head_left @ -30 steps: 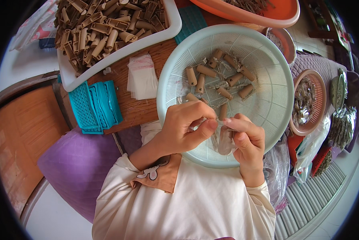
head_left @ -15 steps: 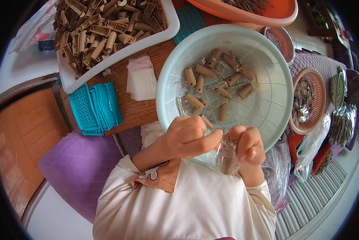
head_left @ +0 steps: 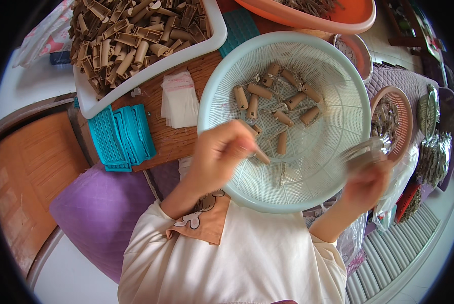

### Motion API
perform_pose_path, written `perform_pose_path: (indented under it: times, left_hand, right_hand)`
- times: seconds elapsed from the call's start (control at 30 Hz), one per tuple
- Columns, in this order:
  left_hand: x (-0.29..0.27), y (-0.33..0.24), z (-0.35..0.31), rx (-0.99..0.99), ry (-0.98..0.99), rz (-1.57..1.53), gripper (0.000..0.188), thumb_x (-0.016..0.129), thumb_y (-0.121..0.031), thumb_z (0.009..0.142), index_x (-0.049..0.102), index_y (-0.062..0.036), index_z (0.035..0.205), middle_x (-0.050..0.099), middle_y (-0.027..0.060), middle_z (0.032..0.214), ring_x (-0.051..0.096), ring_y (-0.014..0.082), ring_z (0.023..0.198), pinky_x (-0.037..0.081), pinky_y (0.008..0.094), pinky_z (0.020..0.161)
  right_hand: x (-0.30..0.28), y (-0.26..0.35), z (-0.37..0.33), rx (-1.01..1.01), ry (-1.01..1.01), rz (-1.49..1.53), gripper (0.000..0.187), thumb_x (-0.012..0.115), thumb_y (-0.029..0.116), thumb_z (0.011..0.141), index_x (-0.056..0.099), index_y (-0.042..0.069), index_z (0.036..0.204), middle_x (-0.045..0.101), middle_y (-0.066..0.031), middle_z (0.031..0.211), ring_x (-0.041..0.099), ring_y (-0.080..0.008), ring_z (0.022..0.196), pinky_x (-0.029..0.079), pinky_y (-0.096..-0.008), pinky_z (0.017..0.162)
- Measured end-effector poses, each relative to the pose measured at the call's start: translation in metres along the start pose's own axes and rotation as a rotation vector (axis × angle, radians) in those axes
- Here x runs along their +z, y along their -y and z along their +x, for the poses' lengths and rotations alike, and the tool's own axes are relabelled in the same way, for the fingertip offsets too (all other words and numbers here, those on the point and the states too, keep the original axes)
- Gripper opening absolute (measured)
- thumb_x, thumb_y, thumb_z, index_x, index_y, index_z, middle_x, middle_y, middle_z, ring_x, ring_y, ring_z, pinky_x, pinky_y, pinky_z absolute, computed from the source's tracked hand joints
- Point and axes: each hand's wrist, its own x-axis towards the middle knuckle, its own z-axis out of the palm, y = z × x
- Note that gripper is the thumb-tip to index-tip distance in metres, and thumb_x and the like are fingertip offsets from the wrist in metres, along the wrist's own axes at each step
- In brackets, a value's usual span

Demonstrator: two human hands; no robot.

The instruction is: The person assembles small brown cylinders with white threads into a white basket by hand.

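Observation:
A wide pale green mesh basket [head_left: 356, 106] stands in front of me, with several brown tubes [head_left: 260, 90] and bits of shiny chain or strip inside. My left hand [head_left: 219, 154] is closed over its near left edge, fingers bent in and a little blurred; what they pinch, if anything, I cannot make out. Beside those fingertips lies one brown tube [head_left: 261, 155]. At the basket's right edge, my right hand [head_left: 369, 185] is smeared by motion and closed on a clear plastic bag [head_left: 364, 152], its contents blurred.
Far left, a white tray [head_left: 151, 71] is heaped with brown tube pieces. Clear sachets [head_left: 180, 101] and stacked teal trays [head_left: 120, 137] lie on the wooden table [head_left: 161, 147]. An orange basin [head_left: 313, 23] stands behind; a pink basket [head_left: 406, 116] with silvery packets stands at right.
My hands have moved apart. The right has swung right and up with the clear bag, away from the left. The left has shifted slightly left and up, and a shiny strip shows in the basket.

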Motion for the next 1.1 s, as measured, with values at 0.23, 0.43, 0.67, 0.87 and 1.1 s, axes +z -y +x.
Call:
perform_pose_path:
  times: [0.23,0.43,0.67,0.87,1.1]
  left_hand:
    - [-0.036,0.008,0.001,-0.149,-0.124,-0.754,0.027,0.04,-0.031,0.091,0.042,-0.0076,0.077,0.03,-0.0043,0.057,0.031,0.004,0.046,0.029,0.0166,0.038]
    - [-0.024,0.013,0.001,-0.267,-0.093,-0.886,0.03,0.038,-0.035,0.091,0.038,-0.0083,0.076,0.029,-0.004,0.056,0.025,0.0031,0.04,0.024,0.0163,0.035]
    - [-0.015,0.017,0.003,-0.28,0.08,-0.894,0.03,0.042,-0.034,0.09,0.043,-0.0083,0.075,0.029,-0.0054,0.054,0.022,0.0029,0.042,0.018,0.0177,0.038]
    - [-0.018,0.015,0.0,-0.317,0.12,-0.767,0.03,0.048,-0.036,0.088,0.048,-0.0063,0.082,0.036,-0.0055,0.056,0.027,0.0015,0.046,0.021,0.0165,0.042]
    - [0.004,0.003,0.002,-0.216,0.13,-0.17,0.051,0.062,-0.037,0.078,0.046,-0.0026,0.112,0.051,-0.0028,0.071,0.034,0.0009,0.056,0.029,0.0144,0.051]
  right_hand:
    - [-0.067,0.023,0.049,-0.156,-0.344,-0.289,0.03,0.043,0.01,0.088,0.045,0.001,0.116,0.054,-0.0165,0.105,0.05,-0.0097,0.068,0.044,-0.0199,0.063]
    - [0.034,-0.021,0.023,0.385,0.714,-1.189,0.027,0.053,0.009,0.08,0.052,0.005,0.106,0.054,-0.0131,0.099,0.057,-0.0175,0.067,0.048,-0.0278,0.06]
    - [0.035,-0.068,-0.002,0.164,1.177,-1.45,0.017,0.059,0.011,0.075,0.052,0.005,0.089,0.052,-0.0113,0.085,0.058,-0.0276,0.069,0.048,-0.0365,0.059]
    - [0.047,-0.036,0.005,0.196,0.932,-1.248,0.019,0.061,0.004,0.073,0.044,0.003,0.082,0.05,-0.01,0.078,0.055,-0.0258,0.062,0.045,-0.033,0.055]
    - [0.054,-0.009,-0.001,0.122,0.778,-0.965,0.027,0.064,-0.003,0.067,0.04,0.002,0.079,0.056,-0.0092,0.082,0.053,-0.0206,0.06,0.044,-0.0262,0.055]
